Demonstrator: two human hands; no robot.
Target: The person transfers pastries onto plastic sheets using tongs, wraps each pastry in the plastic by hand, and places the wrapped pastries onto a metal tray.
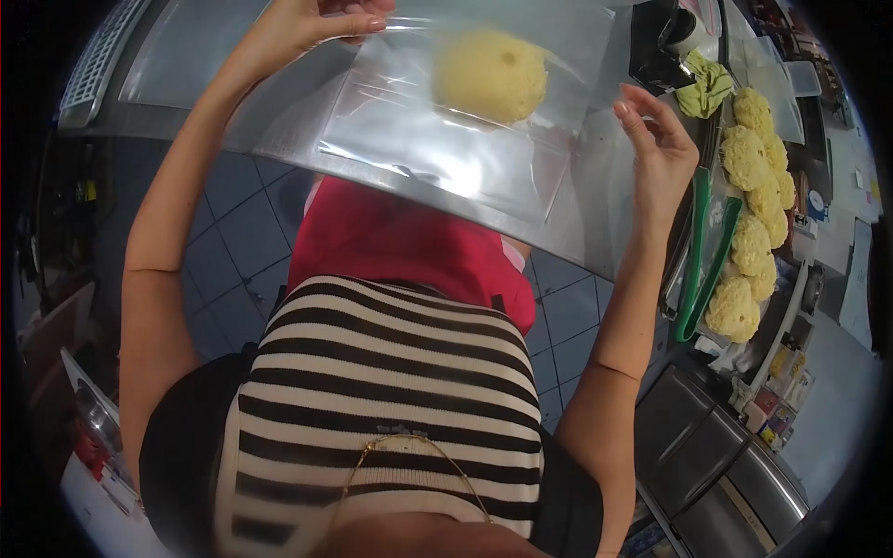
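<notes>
Standing over a metal counter (597, 216), the person, seen from the head camera, has both hands raised at either side of a sheet of clear film (372, 116). A pale yellow lump (490, 76), rounded and rough along its right side, sits between them toward the far part of the counter; film covers at least some of it, though I can't tell whether it lies under a sheet or inside a bag. The left hand (316, 26) is partly closed, thumb reaching toward the bent fingers at the film's far left corner; whether it pinches the plastic I can't make out. The right hand (662, 144) is loosely curled, thumb and forefinger close together near the film's right side, and again a grip on the film can't be told.

Beyond the right hand are a black object (656, 56), a crumpled yellow-green cloth (704, 84) and a green tool like tongs (693, 270). More yellow lumps (758, 195) line up on the far right. A white basket (100, 60) stands at the counter's left end. A red apron (400, 242) hangs below the striped top (391, 372), above dark floor tiles (219, 251).
</notes>
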